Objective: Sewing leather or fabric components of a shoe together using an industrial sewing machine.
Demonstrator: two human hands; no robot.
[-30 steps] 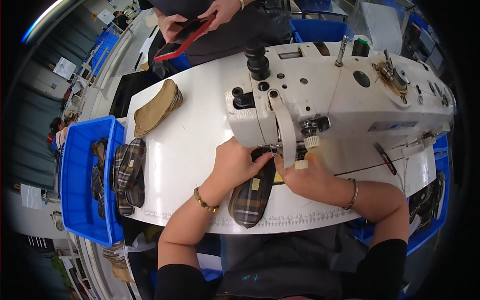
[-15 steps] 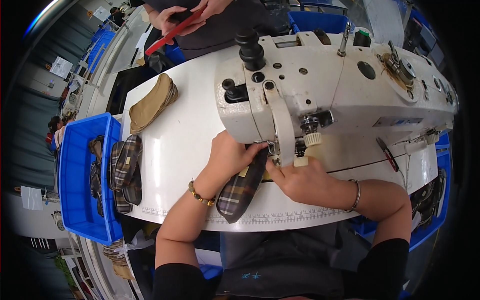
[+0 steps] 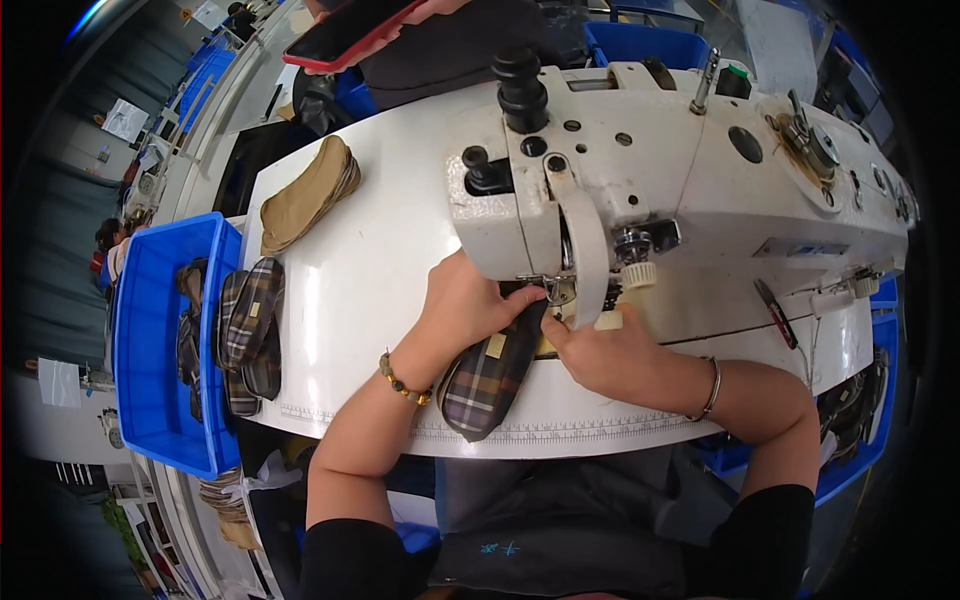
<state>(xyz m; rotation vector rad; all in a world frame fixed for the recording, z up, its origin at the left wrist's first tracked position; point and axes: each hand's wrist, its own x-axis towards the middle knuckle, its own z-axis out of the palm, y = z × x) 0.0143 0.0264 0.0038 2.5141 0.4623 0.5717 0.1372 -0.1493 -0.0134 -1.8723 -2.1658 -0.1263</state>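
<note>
A plaid fabric piece (image 3: pixel 480 390) with a small pale label lies under the needle area of a white sewing machine (image 3: pixel 660 190). My left hand (image 3: pixel 465 300) is closed on the top of this piece, thumb pointing toward the presser foot. My right hand (image 3: pixel 610 355) is at the right of the needle area, fingers bent against the work; what exactly they grip is partly hidden by the machine. A beaded bracelet is on my left wrist, a metal one on my right.
A stack of tan pieces (image 3: pixel 305 195), several plaid pieces (image 3: pixel 250 330), thread snips (image 3: pixel 775 315) on the white table (image 3: pixel 350 280). Blue bins stand left (image 3: pixel 135 340), right (image 3: pixel 880 400) and behind (image 3: pixel 645 45). Another person's hand (image 3: pixel 375 45) holds a red phone (image 3: pixel 340 30).
The plaid piece's lower end swung left, and my left hand shifted slightly with it. The other person's phone has moved up and turned screen upward. The view has also shifted a little.
</note>
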